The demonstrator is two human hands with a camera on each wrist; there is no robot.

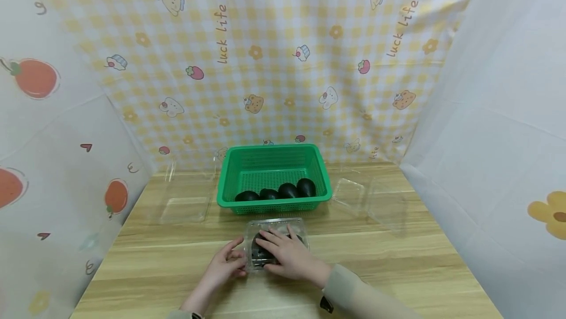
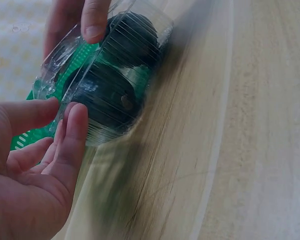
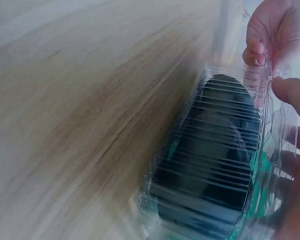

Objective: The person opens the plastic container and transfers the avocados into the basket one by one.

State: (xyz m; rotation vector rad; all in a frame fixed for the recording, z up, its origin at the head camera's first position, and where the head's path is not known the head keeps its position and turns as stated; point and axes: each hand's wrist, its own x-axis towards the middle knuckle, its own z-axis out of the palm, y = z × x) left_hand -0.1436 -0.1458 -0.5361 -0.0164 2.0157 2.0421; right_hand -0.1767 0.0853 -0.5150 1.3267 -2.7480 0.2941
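A clear plastic clamshell box [image 1: 277, 221] rests on the table in front of me, its lid down over two dark avocados [image 2: 100, 97]. My right hand [image 1: 289, 257] lies over the lid with its fingers spread. At the box's left edge, my left hand [image 1: 225, 265] pinches the rim between thumb and fingertips, as the left wrist view shows. Through the ribbed side wall in the right wrist view, the dark avocados [image 3: 205, 165] appear behind the plastic. The right thumb [image 3: 290, 92] is by the rim there.
A green basket [image 1: 274, 204] stands just behind the box, with several dark avocados [image 1: 288, 190] along its near side. Other clear plastic boxes stand left [image 1: 185, 211] and right [image 1: 349, 193] of the basket on the wooden table [image 1: 398, 270]. Patterned cloth hangs behind.
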